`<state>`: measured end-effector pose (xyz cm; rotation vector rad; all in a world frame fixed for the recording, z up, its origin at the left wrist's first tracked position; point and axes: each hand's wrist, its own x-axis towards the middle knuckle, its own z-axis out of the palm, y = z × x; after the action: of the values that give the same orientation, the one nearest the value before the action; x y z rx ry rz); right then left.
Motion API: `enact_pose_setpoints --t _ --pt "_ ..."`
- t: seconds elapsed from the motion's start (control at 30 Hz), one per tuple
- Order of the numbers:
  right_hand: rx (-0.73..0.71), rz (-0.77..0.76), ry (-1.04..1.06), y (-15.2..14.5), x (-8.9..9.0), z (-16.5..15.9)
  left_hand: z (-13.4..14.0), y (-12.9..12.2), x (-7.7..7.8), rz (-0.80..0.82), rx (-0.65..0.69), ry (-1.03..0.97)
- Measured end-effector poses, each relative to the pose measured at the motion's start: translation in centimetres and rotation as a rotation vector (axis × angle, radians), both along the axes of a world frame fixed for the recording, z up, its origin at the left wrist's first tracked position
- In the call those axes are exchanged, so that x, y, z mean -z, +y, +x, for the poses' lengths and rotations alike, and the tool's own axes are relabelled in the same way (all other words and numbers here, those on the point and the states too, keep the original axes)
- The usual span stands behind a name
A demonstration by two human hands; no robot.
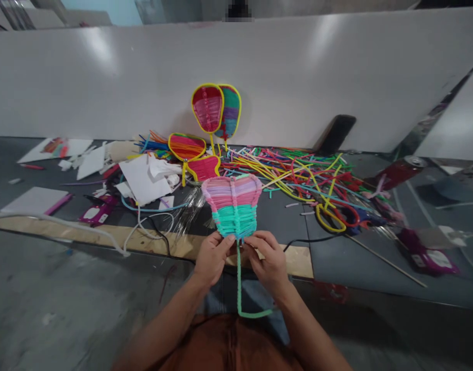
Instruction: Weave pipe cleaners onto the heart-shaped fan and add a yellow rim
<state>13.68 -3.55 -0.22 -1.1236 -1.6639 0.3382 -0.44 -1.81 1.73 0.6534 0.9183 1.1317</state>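
Between my hands is a fan-shaped pipe cleaner piece (235,203), pink and lilac at its wide top and turquoise toward its narrow bottom. A green pipe cleaner stem (239,278) hangs from its lower end and bends to the right at the tip. My left hand (213,257) pinches the lower left edge with thumb and fingers. On the other side, my right hand (268,258) grips the lower right edge near the stem. The fingertips partly hide the bottom of the piece.
Loose pipe cleaners (275,167) spread across the dark table. Finished fan shapes (207,108) lean on the white partition (124,82). Around them lie white papers (141,178), red-handled scissors (350,214), a drink can (401,172), a black phone-like object (337,134) and a purple-white device (427,255).
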Motion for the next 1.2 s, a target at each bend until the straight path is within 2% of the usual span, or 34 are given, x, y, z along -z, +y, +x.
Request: enact_pose_setpoints --t 0.27,0.43,0.6,0.77,0.93,1.07,1.2 --pt "0.006 0.025 -0.033 0.3 0.0 0.2 0.0 -0.1 0.2 0.081 0.050 0.123" --pt "-0.048 -0.095 0.081 0.3 -0.7 0.4 0.0 -0.3 0.2 0.102 0.052 0.122" --pt "-0.023 -0.216 0.171 0.4 -1.3 0.3 0.0 -0.4 0.5 0.142 0.072 0.213" --pt "-0.065 -0.232 0.231 0.4 -0.8 0.6 0.1 0.0 0.2 0.037 0.024 0.066" --pt "-0.041 -0.192 0.184 0.2 -0.6 0.6 0.1 0.0 -0.3 -0.023 0.015 -0.018" --pt "-0.073 -0.167 0.104 0.2 -1.1 0.6 0.1 -0.3 -0.2 0.003 0.030 0.051" --pt "-0.119 -0.228 0.065 0.3 -1.7 0.9 0.1 -0.5 -0.1 0.034 0.063 0.140"
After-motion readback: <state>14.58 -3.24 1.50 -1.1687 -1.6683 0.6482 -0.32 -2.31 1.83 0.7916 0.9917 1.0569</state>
